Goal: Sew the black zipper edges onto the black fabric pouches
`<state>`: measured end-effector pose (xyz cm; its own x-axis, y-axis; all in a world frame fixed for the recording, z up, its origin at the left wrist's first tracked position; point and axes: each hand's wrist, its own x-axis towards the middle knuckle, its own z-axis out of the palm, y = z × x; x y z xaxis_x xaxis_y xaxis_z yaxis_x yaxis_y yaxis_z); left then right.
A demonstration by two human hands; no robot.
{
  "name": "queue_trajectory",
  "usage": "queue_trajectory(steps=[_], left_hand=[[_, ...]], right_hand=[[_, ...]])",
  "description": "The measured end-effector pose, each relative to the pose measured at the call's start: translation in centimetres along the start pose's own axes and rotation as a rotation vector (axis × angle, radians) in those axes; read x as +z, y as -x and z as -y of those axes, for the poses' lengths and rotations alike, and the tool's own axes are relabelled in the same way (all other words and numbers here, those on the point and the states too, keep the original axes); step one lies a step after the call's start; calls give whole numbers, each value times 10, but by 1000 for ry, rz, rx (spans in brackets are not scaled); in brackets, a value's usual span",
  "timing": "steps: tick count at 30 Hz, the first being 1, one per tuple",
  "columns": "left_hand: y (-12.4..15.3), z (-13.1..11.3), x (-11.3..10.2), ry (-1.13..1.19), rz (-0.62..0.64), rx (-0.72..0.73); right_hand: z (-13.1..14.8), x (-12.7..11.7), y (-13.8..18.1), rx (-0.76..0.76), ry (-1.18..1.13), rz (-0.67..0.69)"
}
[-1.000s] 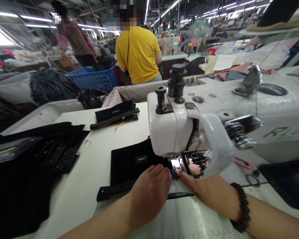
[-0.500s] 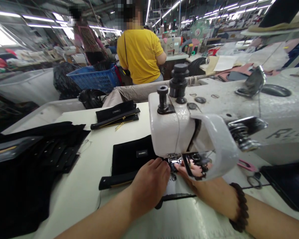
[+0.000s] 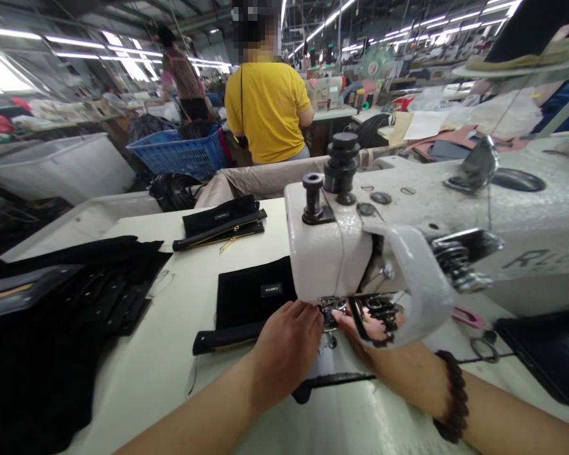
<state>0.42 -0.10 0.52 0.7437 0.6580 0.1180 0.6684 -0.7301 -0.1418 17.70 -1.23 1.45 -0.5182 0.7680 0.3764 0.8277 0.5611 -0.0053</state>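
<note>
A black fabric piece (image 3: 251, 294) with a small label lies under the head of a white sewing machine (image 3: 341, 246). My left hand (image 3: 284, 351) presses flat on its near edge, fingertips right at the presser foot (image 3: 329, 309). My right hand (image 3: 384, 354), wearing a dark bead bracelet, reaches under the clear needle guard (image 3: 417, 291) from the right and pinches the work by the needle; what its fingers hold is partly hidden. A black strap (image 3: 332, 381) lies on the table between my wrists.
A stack of black cut pieces (image 3: 52, 316) fills the table's left. A finished black zip pouch (image 3: 220, 221) lies at the far edge. A person in a yellow shirt (image 3: 265, 107) stands beyond, beside a blue basket (image 3: 180, 151). A dark tray (image 3: 545, 351) sits at the right.
The black fabric piece has fed away from me under the machine head, and both hands have followed it a little towards the needle. The black strap now shows more between my wrists.
</note>
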Motion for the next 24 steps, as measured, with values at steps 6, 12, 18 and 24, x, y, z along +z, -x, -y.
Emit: queue_trajectory(steps=[6, 12, 18, 24], left_hand=[[1, 0, 0, -21, -7, 10], [2, 2, 2, -11, -1, 29], [1, 4, 2, 13, -23, 41], [2, 6, 5, 45, -86, 51]], right_hand=[[0, -2, 1, 6, -9, 9], [-1, -4, 1, -22, -19, 15], [-2, -5, -2, -62, -76, -29], [-4, -4, -2, -90, -121, 10]])
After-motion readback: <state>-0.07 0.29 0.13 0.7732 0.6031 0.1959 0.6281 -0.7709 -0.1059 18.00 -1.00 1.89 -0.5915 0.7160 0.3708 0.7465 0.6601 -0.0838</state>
